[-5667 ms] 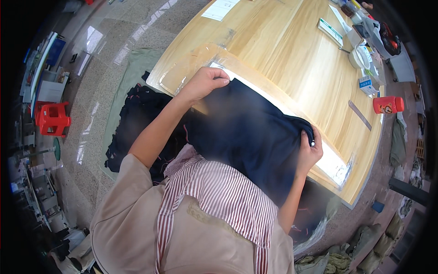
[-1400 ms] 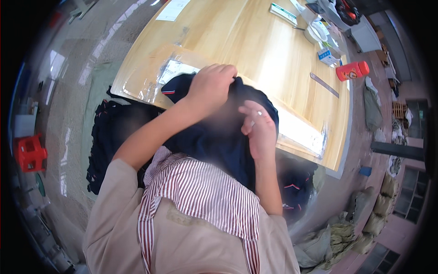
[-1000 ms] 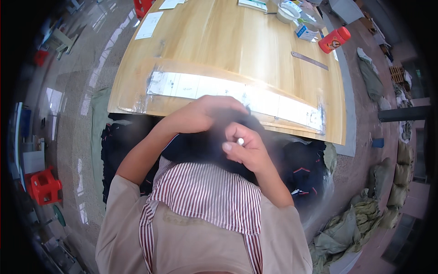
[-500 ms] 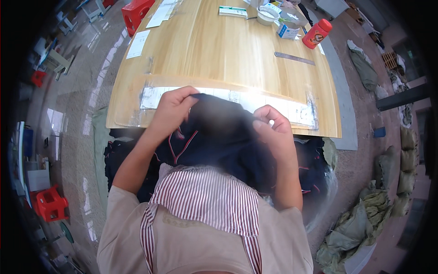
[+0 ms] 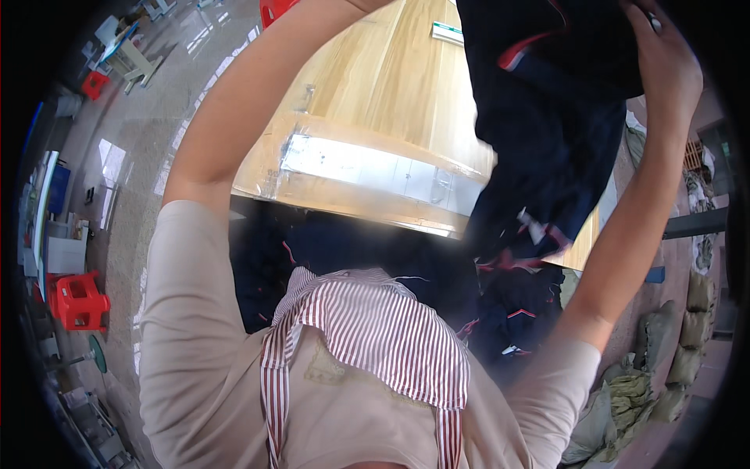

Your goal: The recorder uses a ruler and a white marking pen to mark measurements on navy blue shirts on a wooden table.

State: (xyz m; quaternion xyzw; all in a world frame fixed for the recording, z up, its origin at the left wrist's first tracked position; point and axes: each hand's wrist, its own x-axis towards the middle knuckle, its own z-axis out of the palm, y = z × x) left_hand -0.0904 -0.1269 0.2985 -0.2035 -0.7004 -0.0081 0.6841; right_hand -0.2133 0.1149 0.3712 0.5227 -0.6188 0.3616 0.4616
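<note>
A navy garment (image 5: pixel 547 141) with red and white trim hangs lifted over the right part of the table. At the top right, my right hand (image 5: pixel 668 66) is closed on its upper edge. A small white item, too small to name, shows by the fingers of that hand. My left arm reaches up to the top edge, where only the wrist and a bit of my left hand (image 5: pixel 373 3) show; its fingers are out of the picture. More navy garments (image 5: pixel 359 242) with similar trim lie between my body and the table's near edge.
The wooden table (image 5: pixel 375 86) has white paper strips (image 5: pixel 375 168) under clear tape along its near side. A green-and-white box (image 5: pixel 447 32) lies farther back. Red stools (image 5: pixel 78 301) stand on the floor at left. Sacks and greenish cloth (image 5: pixel 625 399) lie at right.
Both hands have risen away from my body, and the navy garment has gone up and to the right with my right hand. It hangs unfolded now. The view has shifted a little.
</note>
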